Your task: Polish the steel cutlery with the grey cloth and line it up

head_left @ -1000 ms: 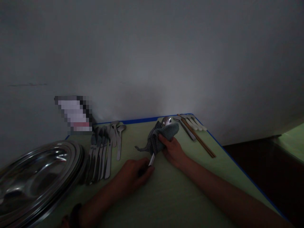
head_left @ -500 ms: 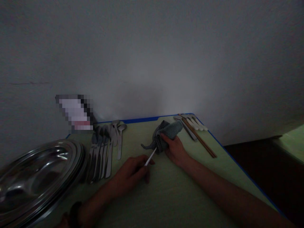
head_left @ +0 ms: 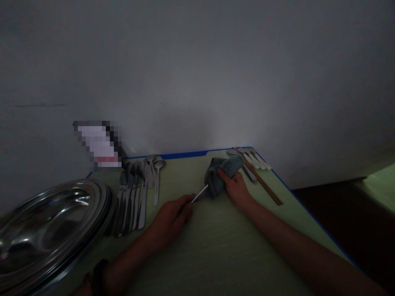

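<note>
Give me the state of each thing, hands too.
Left hand, closed on the utensil
Right hand, closed on the cloth
Utensil, far end hidden in cloth
Cloth, bunched
Metal dishes, stacked
Left cutlery row, side by side
Left spoons, lying down
Chopsticks, lying together
White-handled utensils, side by side
Pixelated panel, unreadable

The green table (head_left: 216, 242) bears trays (head_left: 46, 224), cutlery (head_left: 142, 210), chopsticks (head_left: 268, 188).

Seemingly a dining area: metal plates (head_left: 46, 226), knives (head_left: 142, 211), chopsticks (head_left: 264, 183)

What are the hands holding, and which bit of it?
The left hand grips a utensil by its thin handle. The right hand holds a grey cloth bunched around the other end, which is hidden.
</note>
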A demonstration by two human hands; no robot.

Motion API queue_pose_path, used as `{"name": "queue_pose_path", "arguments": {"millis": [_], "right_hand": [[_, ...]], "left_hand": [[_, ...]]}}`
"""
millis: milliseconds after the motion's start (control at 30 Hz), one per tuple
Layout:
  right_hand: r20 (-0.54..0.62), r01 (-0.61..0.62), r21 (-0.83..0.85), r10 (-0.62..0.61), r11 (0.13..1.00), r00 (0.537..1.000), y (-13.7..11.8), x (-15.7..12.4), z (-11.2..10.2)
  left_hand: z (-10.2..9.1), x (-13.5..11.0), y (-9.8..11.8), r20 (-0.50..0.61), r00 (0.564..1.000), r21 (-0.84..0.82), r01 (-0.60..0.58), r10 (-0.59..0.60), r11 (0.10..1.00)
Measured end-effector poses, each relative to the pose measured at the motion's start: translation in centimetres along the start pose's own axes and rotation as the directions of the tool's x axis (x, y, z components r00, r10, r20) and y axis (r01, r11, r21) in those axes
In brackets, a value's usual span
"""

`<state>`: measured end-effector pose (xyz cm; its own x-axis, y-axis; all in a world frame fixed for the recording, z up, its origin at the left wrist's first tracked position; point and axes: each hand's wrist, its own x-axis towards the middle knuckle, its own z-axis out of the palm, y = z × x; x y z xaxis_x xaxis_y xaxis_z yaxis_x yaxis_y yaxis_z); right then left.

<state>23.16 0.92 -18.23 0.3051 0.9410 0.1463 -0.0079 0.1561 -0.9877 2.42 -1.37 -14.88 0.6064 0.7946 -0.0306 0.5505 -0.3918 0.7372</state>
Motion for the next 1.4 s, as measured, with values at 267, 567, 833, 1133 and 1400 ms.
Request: {"name": "queue_pose_path", "arguments": {"millis": [267, 567, 833, 1133, 1400], "right_hand": [[0.143, 0.114, -0.081, -0.102, 0.99, 0.984, -0.2, 0.4, -0.5], [0.192, 0.123, -0.163, -0.09, 0.979, 0.977, 0.0, 0.6, -0.9], [0.089, 0.255, -0.392, -0.24, 0.884, 0.967, -0.9, 0.5, -1.1], [-0.159, -0.056, 0.038, 0.062, 0.998, 0.985, 0.2, -1.2, 0.4], [-0.115, -0.176, 0.257, 0.211, 0.95, 0.971, -0.8, -2.1, 1.5]], "left_hand": [[-0.2, -0.1, 0.2, 0.056, 0.998, -0.02, -0.012, 0.013, 1.0], [-0.2, -0.1, 0.0, 0.052, 0.999, 0.005, -0.012, 0.012, 1.0], [-0.1, -0.3, -0.1, 0.083, 0.996, 0.001, -0.046, 0.046, 0.999], [-0.5, -0.7, 0.4, 0.11, 0.992, -0.034, -0.053, 0.057, 0.998], [-0.5, -0.7, -0.2, 0.101, 0.991, -0.048, -0.082, 0.087, 0.995]]}}
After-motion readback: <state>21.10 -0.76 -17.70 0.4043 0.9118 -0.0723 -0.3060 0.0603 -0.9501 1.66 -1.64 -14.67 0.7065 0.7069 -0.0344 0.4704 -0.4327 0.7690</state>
